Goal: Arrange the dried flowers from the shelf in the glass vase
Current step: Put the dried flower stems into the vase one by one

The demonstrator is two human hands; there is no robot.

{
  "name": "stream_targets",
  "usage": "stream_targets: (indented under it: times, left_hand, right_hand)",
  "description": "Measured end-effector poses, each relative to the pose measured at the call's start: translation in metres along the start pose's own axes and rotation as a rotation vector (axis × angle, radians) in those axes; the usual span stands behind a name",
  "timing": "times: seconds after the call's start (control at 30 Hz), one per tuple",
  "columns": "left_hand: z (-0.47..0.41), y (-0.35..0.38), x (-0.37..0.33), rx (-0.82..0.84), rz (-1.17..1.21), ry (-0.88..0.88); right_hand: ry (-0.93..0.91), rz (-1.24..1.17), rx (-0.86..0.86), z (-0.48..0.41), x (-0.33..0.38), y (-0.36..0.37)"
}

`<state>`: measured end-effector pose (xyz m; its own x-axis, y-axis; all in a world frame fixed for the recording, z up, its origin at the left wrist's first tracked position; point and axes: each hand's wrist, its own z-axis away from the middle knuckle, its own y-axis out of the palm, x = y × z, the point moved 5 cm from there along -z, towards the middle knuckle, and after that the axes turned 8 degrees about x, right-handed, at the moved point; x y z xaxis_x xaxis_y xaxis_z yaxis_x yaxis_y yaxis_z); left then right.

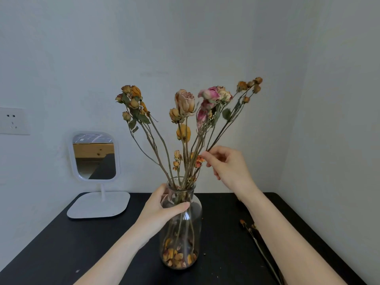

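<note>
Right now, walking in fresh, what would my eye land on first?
First, the dried roses fan up from a glass vase at the middle of the black table. The left hand grips the vase's neck while the right hand pinches a thin budded stem on the right of the bunch. A white stand mirror sits at back left.
</note>
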<state>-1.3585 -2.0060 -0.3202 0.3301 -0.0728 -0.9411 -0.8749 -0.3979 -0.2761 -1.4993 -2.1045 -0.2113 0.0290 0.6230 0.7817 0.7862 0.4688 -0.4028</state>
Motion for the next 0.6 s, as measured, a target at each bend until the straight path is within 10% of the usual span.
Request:
stream_targets:
  times: [0.6]
  left_hand:
    - [-0.003, 0.005, -0.007, 0.068, -0.023, 0.013]
  right_hand:
    - [0.022, -0.083, 0.024, -0.003, -0.007, 0.001]
